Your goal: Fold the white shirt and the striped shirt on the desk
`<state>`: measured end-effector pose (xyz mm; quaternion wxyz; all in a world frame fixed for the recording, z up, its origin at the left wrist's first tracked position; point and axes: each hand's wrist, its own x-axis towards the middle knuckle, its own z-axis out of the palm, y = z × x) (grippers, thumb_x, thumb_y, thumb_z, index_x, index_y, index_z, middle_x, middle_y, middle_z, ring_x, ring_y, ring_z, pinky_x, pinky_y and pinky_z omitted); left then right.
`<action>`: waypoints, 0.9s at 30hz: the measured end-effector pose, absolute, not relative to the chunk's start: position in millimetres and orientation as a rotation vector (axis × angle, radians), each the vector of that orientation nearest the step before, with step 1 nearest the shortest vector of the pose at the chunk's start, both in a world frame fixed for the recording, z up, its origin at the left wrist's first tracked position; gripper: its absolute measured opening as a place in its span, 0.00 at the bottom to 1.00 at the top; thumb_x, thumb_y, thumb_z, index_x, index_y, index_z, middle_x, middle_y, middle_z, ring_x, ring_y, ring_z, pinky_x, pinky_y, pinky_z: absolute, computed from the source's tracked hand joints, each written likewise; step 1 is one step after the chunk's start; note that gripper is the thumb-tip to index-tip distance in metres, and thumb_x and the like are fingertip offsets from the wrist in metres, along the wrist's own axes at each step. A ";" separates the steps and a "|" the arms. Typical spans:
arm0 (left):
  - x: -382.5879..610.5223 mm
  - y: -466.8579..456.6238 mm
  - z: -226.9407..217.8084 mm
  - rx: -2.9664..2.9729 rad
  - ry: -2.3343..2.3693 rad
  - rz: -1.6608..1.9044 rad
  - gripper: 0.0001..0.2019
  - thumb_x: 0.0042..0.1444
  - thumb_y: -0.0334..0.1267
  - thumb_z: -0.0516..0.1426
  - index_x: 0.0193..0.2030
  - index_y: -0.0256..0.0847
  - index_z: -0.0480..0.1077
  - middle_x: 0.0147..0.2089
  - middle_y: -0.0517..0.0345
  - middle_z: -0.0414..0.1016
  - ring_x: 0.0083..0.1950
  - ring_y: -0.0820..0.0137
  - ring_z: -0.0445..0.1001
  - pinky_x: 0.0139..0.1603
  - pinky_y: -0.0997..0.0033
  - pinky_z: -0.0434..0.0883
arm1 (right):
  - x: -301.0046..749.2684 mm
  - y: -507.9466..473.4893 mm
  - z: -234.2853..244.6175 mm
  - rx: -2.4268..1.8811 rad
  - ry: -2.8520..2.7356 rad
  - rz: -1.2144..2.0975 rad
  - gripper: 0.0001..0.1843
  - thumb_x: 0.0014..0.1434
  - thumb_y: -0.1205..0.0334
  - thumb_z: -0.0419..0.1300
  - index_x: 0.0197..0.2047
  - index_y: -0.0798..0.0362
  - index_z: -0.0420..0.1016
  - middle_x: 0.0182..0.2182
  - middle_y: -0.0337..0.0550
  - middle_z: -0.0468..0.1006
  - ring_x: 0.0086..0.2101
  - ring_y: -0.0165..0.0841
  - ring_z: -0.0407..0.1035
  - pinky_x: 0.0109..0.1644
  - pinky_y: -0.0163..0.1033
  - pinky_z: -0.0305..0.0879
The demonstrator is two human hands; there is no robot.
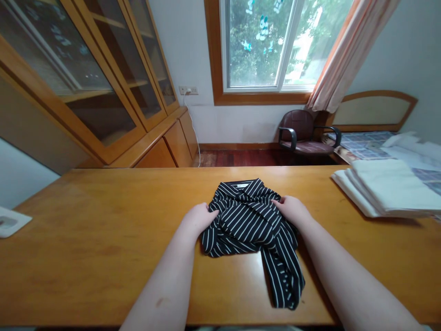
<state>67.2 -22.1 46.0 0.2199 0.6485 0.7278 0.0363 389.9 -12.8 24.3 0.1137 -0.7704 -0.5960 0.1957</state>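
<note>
- A black white-striped collared shirt (248,220) is lying bunched mid-desk, not yet flat, its collar (243,185) pointing away and a long striped length (284,271) trailing loose nearward.
- The left hand (198,219) and right hand (292,210) are resting on its sides, fingers pressed together; any pinching is hidden.
- A wooden desk (103,239) is bearing it, with a stack of white folded cloth (389,188) sitting to the right.

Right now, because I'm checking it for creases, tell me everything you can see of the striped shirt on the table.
The black shirt has thin white stripes and looks soft. It lies bunched on the wooden table, with the collar and a pale label at the far side. A long striped length, perhaps a sleeve, trails toward the near edge. The left hand and right hand rest on its sides.
</note>
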 end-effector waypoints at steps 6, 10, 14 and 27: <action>60.2 -10.5 32.7 1.823 2.034 0.234 0.11 0.54 0.33 0.50 0.41 0.40 0.71 0.45 0.48 0.76 0.45 0.60 0.74 0.41 0.66 0.67 | 395.7 -7.9 12.5 -1.976 -1.430 0.557 0.18 0.54 0.48 0.53 0.20 0.51 0.66 0.17 0.39 0.69 0.24 0.33 0.65 0.28 0.36 0.55; 41.6 3.9 24.1 1.664 2.076 0.483 0.11 0.56 0.33 0.49 0.41 0.40 0.72 0.45 0.46 0.76 0.47 0.58 0.73 0.46 0.62 0.67 | 406.1 -4.2 2.9 -1.727 -0.996 0.821 0.19 0.50 0.44 0.56 0.21 0.50 0.63 0.12 0.34 0.62 0.16 0.29 0.56 0.20 0.35 0.51; 34.4 14.5 14.2 1.466 1.985 0.819 0.11 0.56 0.32 0.51 0.43 0.37 0.71 0.45 0.46 0.76 0.49 0.62 0.73 0.51 0.62 0.67 | 406.1 -0.9 -2.2 -1.367 -0.839 1.058 0.16 0.48 0.45 0.60 0.27 0.50 0.67 0.18 0.36 0.69 0.19 0.31 0.64 0.22 0.36 0.61; 42.5 -17.9 39.9 1.819 1.890 0.349 0.56 0.36 0.54 0.66 0.69 0.43 0.42 0.70 0.38 0.40 0.68 0.47 0.48 0.62 0.51 0.55 | 396.1 -10.4 5.2 -1.683 -1.594 0.683 0.33 0.50 0.42 0.60 0.54 0.53 0.64 0.51 0.54 0.71 0.50 0.44 0.66 0.56 0.50 0.59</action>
